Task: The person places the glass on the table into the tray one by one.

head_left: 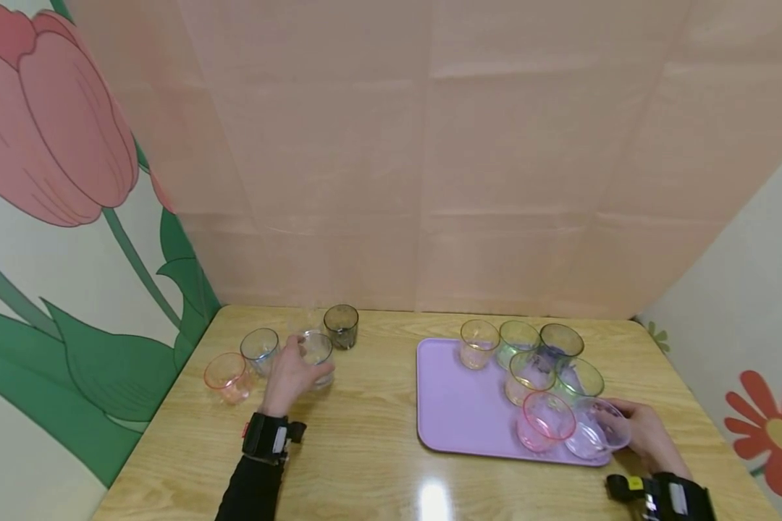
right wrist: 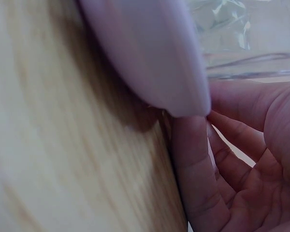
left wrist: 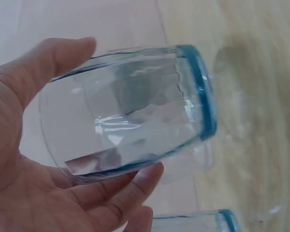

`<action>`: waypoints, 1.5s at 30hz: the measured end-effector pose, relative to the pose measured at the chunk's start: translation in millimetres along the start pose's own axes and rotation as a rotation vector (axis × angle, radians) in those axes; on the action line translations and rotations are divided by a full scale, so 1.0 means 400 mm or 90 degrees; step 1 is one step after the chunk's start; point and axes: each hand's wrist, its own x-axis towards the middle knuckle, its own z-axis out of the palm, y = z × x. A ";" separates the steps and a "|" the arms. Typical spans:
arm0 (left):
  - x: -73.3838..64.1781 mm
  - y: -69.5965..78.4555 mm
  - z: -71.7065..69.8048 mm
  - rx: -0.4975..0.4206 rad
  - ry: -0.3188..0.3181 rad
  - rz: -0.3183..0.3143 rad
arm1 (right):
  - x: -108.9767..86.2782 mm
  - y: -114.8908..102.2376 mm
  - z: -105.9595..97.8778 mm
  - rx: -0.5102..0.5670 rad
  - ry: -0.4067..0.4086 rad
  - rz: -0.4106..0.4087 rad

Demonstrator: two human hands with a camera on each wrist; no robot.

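My left hand (head_left: pixel 292 376) grips a clear drinking glass (left wrist: pixel 130 111); in the left wrist view, thumb and fingers curve round its sides, and its thick base looks blue-green. Beside it stand a blue-rimmed glass (head_left: pixel 259 349), a red-rimmed glass (head_left: pixel 229 380) and a smoky grey glass (head_left: pixel 342 327). My right hand (head_left: pixel 645 433) is at the right edge of the lilac tray (head_left: pixel 456 427). In the right wrist view its thumb and a finger pinch the tray's rim (right wrist: pixel 183 67), with the thumb close against a clear glass (head_left: pixel 589 434).
Several other tinted glasses crowd the tray's right half, with a pink glass (head_left: pixel 547 423) at the front and an amber-rimmed glass (head_left: pixel 478 344) at the back. The wooden table (head_left: pixel 365 441) meets a pinkish covered wall (head_left: pixel 423 181) behind.
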 end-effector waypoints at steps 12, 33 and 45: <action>-0.009 0.058 0.031 -0.120 -0.011 0.077 | -0.003 0.004 -0.002 -0.006 -0.004 -0.012; 0.003 0.189 0.223 -0.225 -0.098 0.170 | 0.006 0.000 0.002 0.010 -0.022 0.024; -0.012 0.260 0.325 -0.263 -0.205 0.156 | 0.007 0.005 -0.001 0.000 -0.018 0.003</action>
